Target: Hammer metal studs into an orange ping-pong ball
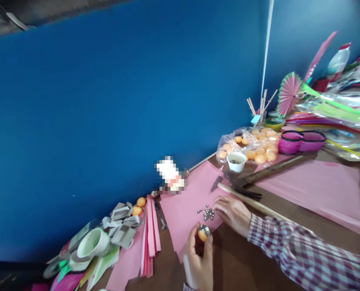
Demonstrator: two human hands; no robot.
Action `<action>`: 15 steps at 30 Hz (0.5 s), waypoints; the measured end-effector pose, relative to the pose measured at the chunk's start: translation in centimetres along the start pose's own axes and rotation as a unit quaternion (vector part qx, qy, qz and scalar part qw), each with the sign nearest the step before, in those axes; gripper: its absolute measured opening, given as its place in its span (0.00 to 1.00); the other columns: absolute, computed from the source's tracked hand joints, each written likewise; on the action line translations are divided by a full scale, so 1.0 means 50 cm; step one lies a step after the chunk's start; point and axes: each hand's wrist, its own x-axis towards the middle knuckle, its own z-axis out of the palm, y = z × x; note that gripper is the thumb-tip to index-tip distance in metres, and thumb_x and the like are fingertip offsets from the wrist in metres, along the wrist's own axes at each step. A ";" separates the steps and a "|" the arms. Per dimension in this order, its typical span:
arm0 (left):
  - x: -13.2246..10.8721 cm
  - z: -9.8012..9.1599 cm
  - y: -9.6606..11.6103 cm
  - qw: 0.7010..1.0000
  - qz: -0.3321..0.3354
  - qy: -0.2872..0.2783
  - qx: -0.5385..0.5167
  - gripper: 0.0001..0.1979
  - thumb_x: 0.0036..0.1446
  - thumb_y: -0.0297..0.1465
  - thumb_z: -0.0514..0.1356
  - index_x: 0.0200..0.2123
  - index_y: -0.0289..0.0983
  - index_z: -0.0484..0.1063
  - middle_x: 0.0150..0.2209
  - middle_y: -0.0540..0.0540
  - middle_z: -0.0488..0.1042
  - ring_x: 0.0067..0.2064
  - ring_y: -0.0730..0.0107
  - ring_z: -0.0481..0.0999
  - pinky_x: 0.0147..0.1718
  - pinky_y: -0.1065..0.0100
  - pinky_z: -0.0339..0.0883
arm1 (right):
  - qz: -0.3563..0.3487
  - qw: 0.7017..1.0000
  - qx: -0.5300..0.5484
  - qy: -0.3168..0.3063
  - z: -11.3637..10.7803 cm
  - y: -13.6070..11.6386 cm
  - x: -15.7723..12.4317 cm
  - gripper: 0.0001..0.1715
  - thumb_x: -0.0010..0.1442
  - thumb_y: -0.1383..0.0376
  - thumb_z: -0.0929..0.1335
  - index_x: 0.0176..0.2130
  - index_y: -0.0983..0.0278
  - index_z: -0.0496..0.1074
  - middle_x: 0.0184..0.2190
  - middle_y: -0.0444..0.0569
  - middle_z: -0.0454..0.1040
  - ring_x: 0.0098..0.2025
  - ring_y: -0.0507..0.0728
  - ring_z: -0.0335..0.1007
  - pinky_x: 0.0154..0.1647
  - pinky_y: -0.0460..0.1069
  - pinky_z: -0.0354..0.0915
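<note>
My left hand is closed on a small orange ball, held up between thumb and fingers above the brown table. A shiny metal piece sits on the ball's top. My right hand, in a plaid sleeve, rests on a pink paper sheet with its fingertips curled down onto a cluster of small metal beads. Whether those fingers pinch a bead is hidden.
A bag of orange balls and a white cup stand behind. Long wooden sticks, another pink sheet, pink bowls, paper fans and a bottle fill the right. Pink strips, tape rolls and grey scraps lie left, against the blue wall.
</note>
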 end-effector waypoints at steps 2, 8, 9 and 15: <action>0.002 -0.003 0.007 1.000 -0.005 0.009 -0.016 0.21 0.45 0.36 0.59 0.43 0.33 0.68 0.42 0.38 0.72 0.44 0.60 0.71 0.43 0.63 0.66 | -0.009 1.000 0.010 -0.002 -0.003 -0.006 0.000 0.12 0.58 0.67 0.56 0.32 0.63 0.67 0.32 0.48 0.69 0.34 0.52 0.63 0.35 0.46 0.59; 0.002 0.002 0.010 0.998 0.011 0.021 -0.066 0.23 0.45 0.37 0.59 0.44 0.32 0.67 0.39 0.38 0.73 0.38 0.61 0.74 0.34 0.64 0.70 | -0.015 1.000 0.015 0.020 -0.003 -0.012 0.000 0.11 0.57 0.65 0.58 0.34 0.63 0.67 0.29 0.48 0.70 0.33 0.52 0.65 0.33 0.46 0.59; 0.002 0.003 0.008 0.997 0.015 0.029 -0.071 0.23 0.45 0.38 0.59 0.45 0.32 0.66 0.38 0.38 0.73 0.36 0.62 0.74 0.33 0.65 0.70 | -0.014 0.999 0.021 0.024 -0.003 -0.011 0.000 0.10 0.57 0.64 0.58 0.34 0.63 0.67 0.29 0.47 0.70 0.33 0.52 0.65 0.33 0.46 0.59; 0.003 0.008 -0.003 0.994 0.036 0.040 -0.097 0.24 0.44 0.37 0.60 0.45 0.32 0.66 0.35 0.40 0.74 0.32 0.66 0.75 0.30 0.67 0.70 | 0.022 0.991 0.118 0.064 0.000 -0.017 -0.003 0.12 0.56 0.62 0.60 0.28 0.64 0.68 0.26 0.46 0.71 0.28 0.51 0.65 0.30 0.45 0.60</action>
